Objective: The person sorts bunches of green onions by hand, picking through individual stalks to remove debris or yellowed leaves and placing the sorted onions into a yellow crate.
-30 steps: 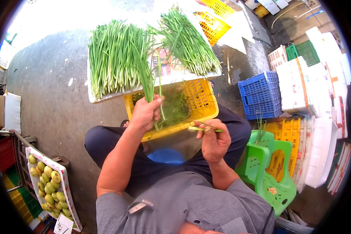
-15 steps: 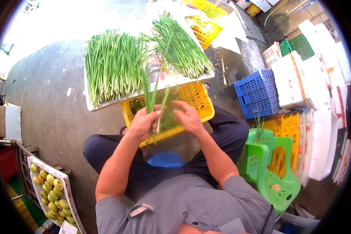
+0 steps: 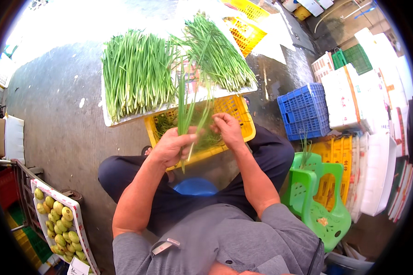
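My left hand (image 3: 172,146) is closed round a small bunch of garlic chives (image 3: 184,114), whose green leaves point away from me. Just to its right, my right hand (image 3: 229,130) has thumb and fingertips pinched together; what they hold, if anything, is too fine and blurred to make out. Blurred leaves hang between the two hands. Below them, a yellow plastic basket (image 3: 248,133) holds loose green scraps. Beyond it, a white board (image 3: 119,122) carries a broad left pile of chives (image 3: 137,75) and a slanted right pile (image 3: 222,59).
A blue crate (image 3: 304,111) and white foam boxes (image 3: 346,96) stand at the right, near a green plastic chair (image 3: 323,220). A tray of greenish fruit (image 3: 62,224) is at the lower left. Between my legs sits something blue (image 3: 196,186). More yellow baskets (image 3: 245,34) lie beyond the board.
My right hand has risen slightly away from me, and its fingers have drawn into a pinch. The left hand keeps its hold on the chives. The whole view has shifted a little.
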The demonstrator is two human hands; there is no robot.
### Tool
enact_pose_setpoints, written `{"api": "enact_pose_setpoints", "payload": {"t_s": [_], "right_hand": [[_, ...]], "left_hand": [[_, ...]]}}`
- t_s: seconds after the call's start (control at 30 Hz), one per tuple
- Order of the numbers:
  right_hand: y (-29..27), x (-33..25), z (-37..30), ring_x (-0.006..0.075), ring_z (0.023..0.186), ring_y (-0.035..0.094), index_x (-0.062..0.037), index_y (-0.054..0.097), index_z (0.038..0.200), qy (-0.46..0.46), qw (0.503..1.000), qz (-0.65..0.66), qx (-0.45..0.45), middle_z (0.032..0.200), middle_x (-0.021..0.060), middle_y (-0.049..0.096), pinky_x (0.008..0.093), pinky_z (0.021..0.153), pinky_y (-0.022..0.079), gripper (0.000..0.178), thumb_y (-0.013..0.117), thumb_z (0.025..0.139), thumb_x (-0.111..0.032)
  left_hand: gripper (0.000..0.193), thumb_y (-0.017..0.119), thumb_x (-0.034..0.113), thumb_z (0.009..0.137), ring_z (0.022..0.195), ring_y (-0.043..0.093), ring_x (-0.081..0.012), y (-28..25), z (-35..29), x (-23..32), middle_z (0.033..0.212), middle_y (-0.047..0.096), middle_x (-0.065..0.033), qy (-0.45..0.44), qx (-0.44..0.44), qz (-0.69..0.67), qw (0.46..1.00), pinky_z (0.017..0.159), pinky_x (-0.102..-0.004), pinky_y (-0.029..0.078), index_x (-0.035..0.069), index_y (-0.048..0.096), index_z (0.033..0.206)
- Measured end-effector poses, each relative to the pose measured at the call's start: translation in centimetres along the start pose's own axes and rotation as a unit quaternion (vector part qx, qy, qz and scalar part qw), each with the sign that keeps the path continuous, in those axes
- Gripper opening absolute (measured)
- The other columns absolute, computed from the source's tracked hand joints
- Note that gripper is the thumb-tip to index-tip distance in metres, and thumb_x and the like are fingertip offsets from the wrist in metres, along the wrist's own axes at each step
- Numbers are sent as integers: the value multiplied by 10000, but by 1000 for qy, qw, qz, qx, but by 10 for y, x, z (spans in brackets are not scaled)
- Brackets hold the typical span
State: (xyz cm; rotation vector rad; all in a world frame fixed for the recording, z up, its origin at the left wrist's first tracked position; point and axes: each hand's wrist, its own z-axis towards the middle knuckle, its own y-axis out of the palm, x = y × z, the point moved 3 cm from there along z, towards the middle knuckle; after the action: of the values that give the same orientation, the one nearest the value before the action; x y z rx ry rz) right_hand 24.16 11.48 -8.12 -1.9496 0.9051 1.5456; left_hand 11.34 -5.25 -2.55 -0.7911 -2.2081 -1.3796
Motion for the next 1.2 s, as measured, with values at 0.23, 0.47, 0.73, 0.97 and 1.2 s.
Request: {"api": "enact_pose_setpoints", "payload": {"t_s": [0.23,0.47,0.73,0.97,1.2], "right_hand": [[16,-33,-56,90,753,575,27,623,980,-30,996,-69,-50,838,38,628,243,679,468,210,609,906,-169],[44,-45,-60,61,722,523,19,606,881,-10,996,-66,-56,769,4,596,232,644,428,170,617,894,-150],[39,-42,-49,73,649,553,-7,585,871,61,995,0,-79,748,8,582,222,603,463,136,596,899,-139],[38,-47,-47,86,647,563,4,585,893,77,995,23,-56,753,18,579,240,611,500,145,586,907,-140],[22,-89,-31,51,536,466,-12,582,872,10,999,19,-31,670,-6,533,263,629,518,116,561,931,-110]], "left_hand": [[260,576,99,909,462,364,-58,-3,10,-7,610,434,53,15,18,27,999,412,-222,305,42,560,1162],[281,642,117,859,457,389,-46,0,11,-5,628,493,45,65,59,89,992,414,-214,324,44,599,1127],[314,627,66,868,427,397,-63,0,8,-1,565,459,37,64,63,129,988,404,-221,303,-2,527,1157],[314,621,60,867,420,390,-67,-4,8,-4,557,457,37,56,62,147,986,406,-223,293,-9,524,1157],[309,634,65,858,422,389,-65,-1,7,-2,554,450,41,33,74,178,981,409,-232,295,-8,539,1142]]}}
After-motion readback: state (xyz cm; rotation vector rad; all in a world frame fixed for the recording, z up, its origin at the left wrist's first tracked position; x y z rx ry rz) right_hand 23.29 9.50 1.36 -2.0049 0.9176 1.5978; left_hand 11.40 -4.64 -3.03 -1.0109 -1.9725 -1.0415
